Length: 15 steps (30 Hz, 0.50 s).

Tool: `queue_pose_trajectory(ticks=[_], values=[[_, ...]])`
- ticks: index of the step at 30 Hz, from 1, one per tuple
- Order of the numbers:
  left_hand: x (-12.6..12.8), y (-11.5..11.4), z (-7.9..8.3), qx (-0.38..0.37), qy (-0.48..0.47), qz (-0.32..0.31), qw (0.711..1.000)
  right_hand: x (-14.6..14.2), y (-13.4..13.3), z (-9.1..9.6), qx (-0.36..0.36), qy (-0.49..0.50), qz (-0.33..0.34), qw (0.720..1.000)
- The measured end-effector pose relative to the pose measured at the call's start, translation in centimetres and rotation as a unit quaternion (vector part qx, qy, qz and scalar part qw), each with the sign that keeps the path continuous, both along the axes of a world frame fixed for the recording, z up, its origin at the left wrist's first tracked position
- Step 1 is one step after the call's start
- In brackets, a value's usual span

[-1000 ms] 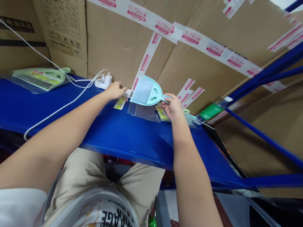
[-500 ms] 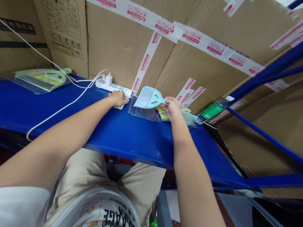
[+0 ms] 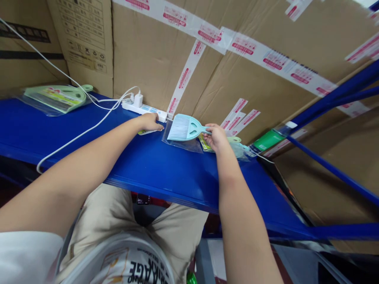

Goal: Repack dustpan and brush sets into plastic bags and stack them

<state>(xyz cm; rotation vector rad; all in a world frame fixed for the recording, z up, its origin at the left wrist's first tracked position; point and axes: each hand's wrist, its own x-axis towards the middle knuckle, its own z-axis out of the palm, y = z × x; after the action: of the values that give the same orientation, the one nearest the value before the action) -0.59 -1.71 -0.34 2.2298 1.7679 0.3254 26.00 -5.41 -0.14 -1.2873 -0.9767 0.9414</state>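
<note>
In my right hand [image 3: 215,136] is the handle of a small light-blue dustpan and brush set [image 3: 189,128], my fingers wrapped round it. Its white bristles point left, over a clear plastic bag [image 3: 185,145] on the blue shelf. My left hand [image 3: 150,122] is closed on a printed card [image 3: 145,132] just in front of the white power strip [image 3: 158,113]; only the card's yellow-green edge shows below the fingers. Beside my right hand, partly hidden by it, lies a packaged piece with a yellow label [image 3: 205,143].
A bagged pale-green dustpan [image 3: 59,96] lies at the left of the shelf [image 3: 166,173]. White cables [image 3: 100,122] cross the left side. A green-labelled bottle [image 3: 269,140] leans at the right, near blue frame bars [image 3: 328,165]. Large cardboard boxes [image 3: 142,59] stand behind.
The dustpan and brush set has come down slightly, closer to the shelf. The card under my left hand has tilted and shows less of its face. The view has shifted slightly.
</note>
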Motion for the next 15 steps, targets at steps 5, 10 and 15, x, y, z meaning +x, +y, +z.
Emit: queue_pose_trajectory(ticks=[5,10,15], values=[[1.1,-0.6,-0.3,0.012,0.028,0.026,0.999,-0.7,-1.1,1.1,-0.086,0.012,0.005,0.996],[1.1,-0.6,-0.4,0.005,0.002,0.023,1.000,-0.8,-1.3,1.1,-0.113,-0.001,0.054,0.992],[0.7,-0.4,-0.3,0.007,-0.013,0.005,1.000,-1.3,-1.4,0.8,-0.157,-0.132,0.044,0.978]])
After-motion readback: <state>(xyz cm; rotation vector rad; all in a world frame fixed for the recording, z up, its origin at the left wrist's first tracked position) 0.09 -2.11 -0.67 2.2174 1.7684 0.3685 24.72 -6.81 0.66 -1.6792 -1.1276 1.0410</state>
